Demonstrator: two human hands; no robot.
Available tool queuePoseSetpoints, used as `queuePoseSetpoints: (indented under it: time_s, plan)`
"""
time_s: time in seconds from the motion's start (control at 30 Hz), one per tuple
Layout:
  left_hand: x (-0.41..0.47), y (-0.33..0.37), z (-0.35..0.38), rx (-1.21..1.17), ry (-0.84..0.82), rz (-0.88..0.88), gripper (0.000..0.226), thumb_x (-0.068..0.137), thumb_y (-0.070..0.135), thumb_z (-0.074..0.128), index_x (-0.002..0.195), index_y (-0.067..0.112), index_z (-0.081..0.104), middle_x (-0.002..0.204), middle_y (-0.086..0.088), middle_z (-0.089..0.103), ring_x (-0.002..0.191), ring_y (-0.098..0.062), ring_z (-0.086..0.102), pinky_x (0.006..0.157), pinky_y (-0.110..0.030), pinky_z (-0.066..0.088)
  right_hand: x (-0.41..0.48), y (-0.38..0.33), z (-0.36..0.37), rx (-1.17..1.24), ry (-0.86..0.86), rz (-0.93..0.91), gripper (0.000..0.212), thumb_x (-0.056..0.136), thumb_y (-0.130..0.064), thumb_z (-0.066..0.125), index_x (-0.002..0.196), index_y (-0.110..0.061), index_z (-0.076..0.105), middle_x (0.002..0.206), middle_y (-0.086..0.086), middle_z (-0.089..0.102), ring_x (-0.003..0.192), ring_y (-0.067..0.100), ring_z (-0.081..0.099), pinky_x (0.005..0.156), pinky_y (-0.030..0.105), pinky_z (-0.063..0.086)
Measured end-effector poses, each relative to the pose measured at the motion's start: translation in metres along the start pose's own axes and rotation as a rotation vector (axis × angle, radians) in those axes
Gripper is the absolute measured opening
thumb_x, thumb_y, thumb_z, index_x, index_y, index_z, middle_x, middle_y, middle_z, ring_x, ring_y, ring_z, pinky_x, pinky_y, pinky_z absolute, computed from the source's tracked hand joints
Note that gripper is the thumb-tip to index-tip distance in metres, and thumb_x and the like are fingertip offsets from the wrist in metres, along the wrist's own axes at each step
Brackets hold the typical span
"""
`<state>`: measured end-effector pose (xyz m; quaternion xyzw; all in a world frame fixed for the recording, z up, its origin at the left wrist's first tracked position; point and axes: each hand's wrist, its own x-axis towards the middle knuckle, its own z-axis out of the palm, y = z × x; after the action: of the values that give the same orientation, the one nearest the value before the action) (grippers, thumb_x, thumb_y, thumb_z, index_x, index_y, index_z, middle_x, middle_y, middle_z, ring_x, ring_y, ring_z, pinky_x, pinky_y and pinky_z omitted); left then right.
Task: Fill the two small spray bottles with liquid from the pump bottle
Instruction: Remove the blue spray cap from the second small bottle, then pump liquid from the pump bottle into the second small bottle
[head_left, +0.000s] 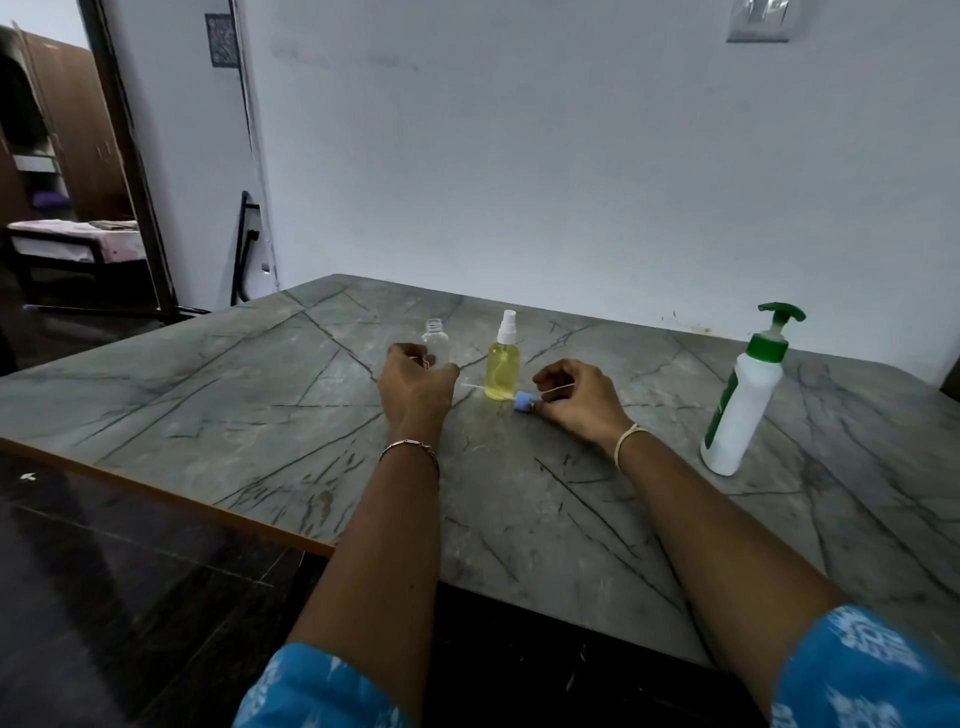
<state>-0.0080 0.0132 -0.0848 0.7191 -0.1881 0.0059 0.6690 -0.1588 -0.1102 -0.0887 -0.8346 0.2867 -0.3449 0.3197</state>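
Head view: 2 small spray bottles stood upright mid-table, just beside each other. The filled bottle (503, 366) held yellow liquid nearly to the shoulder w/ its white sprayer on, so that one looked done. The empty bottle (435, 340), to its left, was clear, no liquid visible, neck open, no cap. The blue spray cap (523, 402) was off, down at table level just front-right of the filled bottle, pinched btwn thumb and fingertips of the right hand (576, 397). A thin white tube lay on the table by the filled bottle's base, prob. the cap's dip tube, not sure. The left hand (415, 387) sat in front of the empty bottle's lower part, fingers curled, thumb out toward the bottle; couldn't tell if it gripped or only touched, contact hidden. The pump bottle (743, 400), white w/ green pump head, stood well apart at the right, no hand on it. Judgement: approx. half done, 1 of 2 filled and capped. Left to do: bring the pump bottle over, fill the 2nd, screw the blue spray cap on. The table (260, 415) was grey marble-look; plain wall behind, doorway at left.
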Motion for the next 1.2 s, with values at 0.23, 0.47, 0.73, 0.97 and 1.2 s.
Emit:
queuePoseSetpoints:
  time_s: [0.23,0.47,0.73,0.97,1.2]
  plan:
    - [-0.007,0.005,0.003,0.008,-0.017,0.052,0.039,0.071,0.021,0.077,0.105,0.015,0.06,0.095,0.003,0.069,0.087,-0.012,0.062,0.074,-0.021,0.04,-0.008,0.011,-0.018,-0.009,0.063,-0.001,0.016,0.083,-0.003,0.067,0.093,-0.016,0.068,0.092,-0.002,0.068,0.088,0.015,0.065,0.085,0.027,0.053]
    - [-0.01,0.005,0.01,-0.015,-0.064,0.078,0.038,0.068,0.026,0.081,0.097,0.023,0.058,0.091,0.007,0.069,0.09,-0.015,0.066,0.085,-0.027,0.049,-0.023,0.016,-0.035,-0.017,0.098,-0.007,0.017,0.088,-0.004,0.062,0.092,-0.021,0.067,0.091,-0.004,0.067,0.088,0.012,0.064,0.081,0.022,0.05]
    - [-0.015,0.013,0.019,0.027,-0.187,0.18,0.037,0.059,0.035,0.083,0.084,0.032,0.055,0.084,0.012,0.069,0.083,-0.012,0.067,0.085,-0.04,0.055,-0.038,0.017,-0.053,-0.002,0.194,-0.021,0.013,0.086,-0.011,0.067,0.092,-0.023,0.067,0.084,-0.01,0.067,0.08,0.006,0.063,0.073,0.017,0.05]
    - [-0.057,0.032,0.039,0.017,-0.441,0.37,0.046,0.066,0.026,0.087,0.101,0.018,0.058,0.088,0.006,0.069,0.077,-0.012,0.068,0.072,-0.022,0.054,-0.056,0.019,-0.073,-0.086,0.368,-0.036,0.006,0.083,-0.027,0.073,0.082,-0.024,0.067,0.077,-0.01,0.067,0.072,0.008,0.062,0.065,0.028,0.053]
    - [-0.095,0.034,0.08,0.015,-0.63,0.365,0.044,0.066,0.018,0.086,0.097,0.018,0.054,0.085,0.003,0.068,0.075,-0.017,0.064,0.078,-0.033,0.055,-0.073,0.014,-0.095,-0.211,0.537,-0.023,0.033,0.09,-0.047,0.06,0.081,-0.017,0.069,0.073,-0.003,0.065,0.07,0.016,0.06,0.063,0.027,0.048]
